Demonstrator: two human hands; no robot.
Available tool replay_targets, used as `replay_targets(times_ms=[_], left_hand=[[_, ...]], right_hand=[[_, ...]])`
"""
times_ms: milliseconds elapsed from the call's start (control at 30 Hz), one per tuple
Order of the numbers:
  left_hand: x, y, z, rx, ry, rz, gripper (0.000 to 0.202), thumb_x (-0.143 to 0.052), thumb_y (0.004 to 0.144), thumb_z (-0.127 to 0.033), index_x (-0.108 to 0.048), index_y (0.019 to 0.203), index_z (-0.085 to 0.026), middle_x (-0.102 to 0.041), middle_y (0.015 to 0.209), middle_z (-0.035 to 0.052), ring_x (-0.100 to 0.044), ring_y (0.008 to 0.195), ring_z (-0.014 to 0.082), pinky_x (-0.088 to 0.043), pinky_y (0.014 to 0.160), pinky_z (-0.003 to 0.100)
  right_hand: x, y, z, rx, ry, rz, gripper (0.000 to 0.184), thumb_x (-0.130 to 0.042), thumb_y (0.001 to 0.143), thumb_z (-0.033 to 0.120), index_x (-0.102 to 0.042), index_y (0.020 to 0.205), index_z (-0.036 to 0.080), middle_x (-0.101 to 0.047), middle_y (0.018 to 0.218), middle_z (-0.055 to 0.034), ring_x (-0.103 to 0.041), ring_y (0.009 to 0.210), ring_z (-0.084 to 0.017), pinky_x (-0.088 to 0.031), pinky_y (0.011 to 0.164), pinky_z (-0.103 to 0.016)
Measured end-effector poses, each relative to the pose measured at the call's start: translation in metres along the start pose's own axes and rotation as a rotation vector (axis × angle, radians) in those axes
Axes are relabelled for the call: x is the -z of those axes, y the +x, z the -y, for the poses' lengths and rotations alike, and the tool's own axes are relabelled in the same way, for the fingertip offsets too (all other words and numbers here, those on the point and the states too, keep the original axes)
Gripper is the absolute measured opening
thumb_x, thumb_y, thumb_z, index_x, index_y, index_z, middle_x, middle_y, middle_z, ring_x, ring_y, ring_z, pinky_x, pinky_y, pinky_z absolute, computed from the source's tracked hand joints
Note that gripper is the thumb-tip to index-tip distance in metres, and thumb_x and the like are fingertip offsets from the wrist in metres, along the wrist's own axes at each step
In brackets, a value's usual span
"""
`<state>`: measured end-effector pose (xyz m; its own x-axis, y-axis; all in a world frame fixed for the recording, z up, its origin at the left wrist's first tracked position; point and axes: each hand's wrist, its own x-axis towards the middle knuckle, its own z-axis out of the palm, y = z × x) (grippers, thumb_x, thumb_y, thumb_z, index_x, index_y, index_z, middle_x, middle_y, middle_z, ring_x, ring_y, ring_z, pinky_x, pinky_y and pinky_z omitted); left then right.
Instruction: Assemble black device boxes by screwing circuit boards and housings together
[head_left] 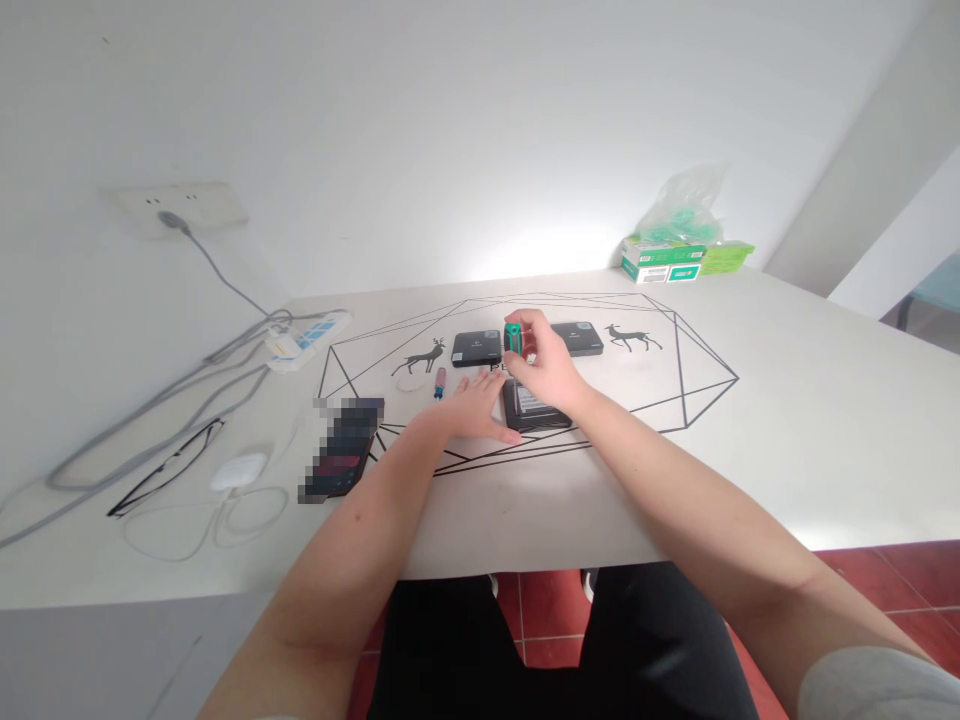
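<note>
My right hand [546, 368] is closed around a small green tool [513, 337], held upright above a flat black device [534, 408] on the white table [787, 440]. My left hand [474, 405] lies flat with fingers stretched out, its fingertips touching the left edge of that device. Two more black devices lie just beyond, one on the left [476, 348] and one on the right [579, 338]. A small red and blue screwdriver [439, 383] lies left of my left hand.
A phone [343, 450] lies at the left, with glasses [166, 466], a white earbud case [238, 471] and a thin white cable. A power strip [307, 340] with grey cords sits farther back. Green boxes and a plastic bag [679, 245] stand at the far right.
</note>
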<state>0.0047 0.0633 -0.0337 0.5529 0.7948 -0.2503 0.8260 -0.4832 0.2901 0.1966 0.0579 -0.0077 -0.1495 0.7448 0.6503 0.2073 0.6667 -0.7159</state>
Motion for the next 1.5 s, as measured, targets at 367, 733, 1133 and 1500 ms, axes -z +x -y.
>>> replay_targets(times_ms=[367, 733, 1133, 1500], left_hand=[[-0.001, 0.001, 0.002, -0.004, -0.004, 0.0, 0.144, -0.069, 0.076, -0.089, 0.013, 0.176, -0.024, 0.005, 0.184, 0.0152, 0.007, 0.167, 0.0474, -0.005, 0.133, 0.066], [-0.002, 0.003, 0.004, -0.019, 0.017, -0.011, 0.143, -0.069, 0.076, -0.089, 0.011, 0.176, -0.025, 0.004, 0.184, 0.0148, 0.004, 0.168, 0.047, -0.006, 0.132, 0.067], [0.002, -0.001, -0.002, 0.009, -0.009, 0.008, 0.142, -0.071, 0.077, -0.085, 0.006, 0.176, -0.018, 0.008, 0.183, 0.0169, 0.006, 0.168, 0.0432, -0.006, 0.133, 0.066], [-0.002, 0.003, 0.005, 0.0, 0.003, -0.008, 0.145, -0.068, 0.075, -0.091, 0.003, 0.177, -0.017, 0.004, 0.183, 0.0186, 0.004, 0.168, 0.0449, -0.004, 0.133, 0.066]], right_hand=[[0.0, -0.003, 0.008, 0.071, -0.071, 0.019, 0.043, -0.062, 0.081, 0.019, -0.055, 0.123, 0.028, -0.066, 0.097, -0.0023, -0.059, 0.075, -0.02, -0.057, 0.075, -0.042], [-0.001, -0.003, 0.001, 0.137, -0.085, 0.052, 0.045, -0.06, 0.082, 0.018, -0.053, 0.126, 0.025, -0.063, 0.095, -0.0017, -0.058, 0.073, -0.019, -0.055, 0.073, -0.04], [-0.001, -0.003, 0.001, 0.159, -0.128, 0.027, 0.044, -0.06, 0.084, 0.02, -0.054, 0.128, 0.025, -0.066, 0.1, -0.0041, -0.06, 0.075, -0.019, -0.058, 0.076, -0.041], [0.001, -0.003, 0.001, 0.219, -0.151, 0.059, 0.043, -0.059, 0.086, 0.02, -0.054, 0.128, 0.024, -0.071, 0.115, -0.0082, -0.063, 0.08, -0.02, -0.061, 0.081, -0.043]])
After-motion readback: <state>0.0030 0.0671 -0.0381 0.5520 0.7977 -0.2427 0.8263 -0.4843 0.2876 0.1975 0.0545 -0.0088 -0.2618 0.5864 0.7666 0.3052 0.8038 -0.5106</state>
